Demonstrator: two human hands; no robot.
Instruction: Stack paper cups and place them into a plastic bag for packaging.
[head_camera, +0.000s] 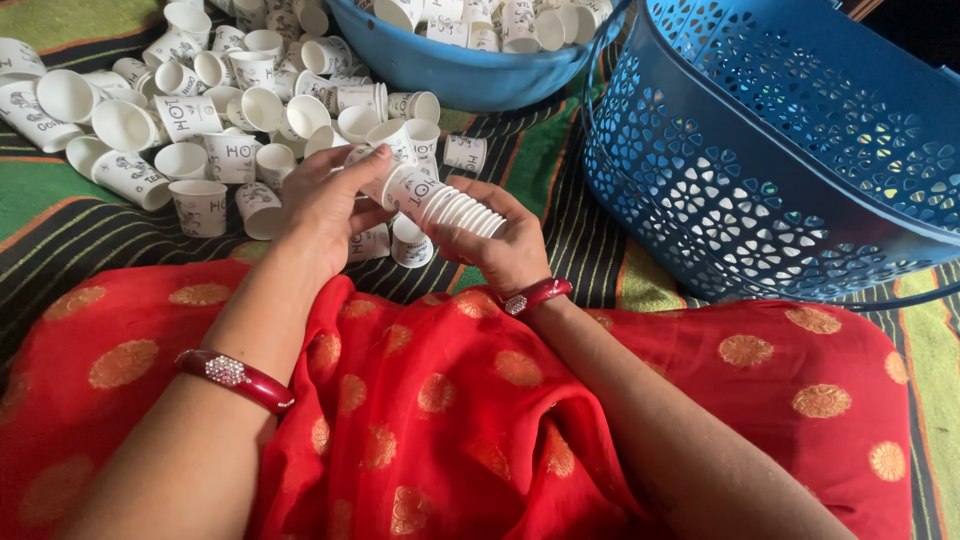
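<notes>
From the head camera I see both hands meeting over the lap, just near of a scatter of paper cups. My right hand (505, 245) wraps its fingers around a nested stack of white paper cups (445, 200) that lies tilted, its open rims pointing right and its base toward the left. My left hand (330, 205) has its fingers closed on the left end of that same stack, thumb and fingertips pinching the outermost cup. Each wrist carries a dark red bangle (238, 378) with a small sparkling panel.

Beyond the hands, to the far left, loose paper cups (190, 130) lie heaped on a striped green and black floor mat (60, 225), some on their sides, some mouth up. A round blue tub (470, 75) at the far centre holds more cups. A large blue perforated plastic basket (780, 170) stands to the right, close beside the tub. Red cloth with gold roundels (440, 420) covers the lap in the near part of the view.
</notes>
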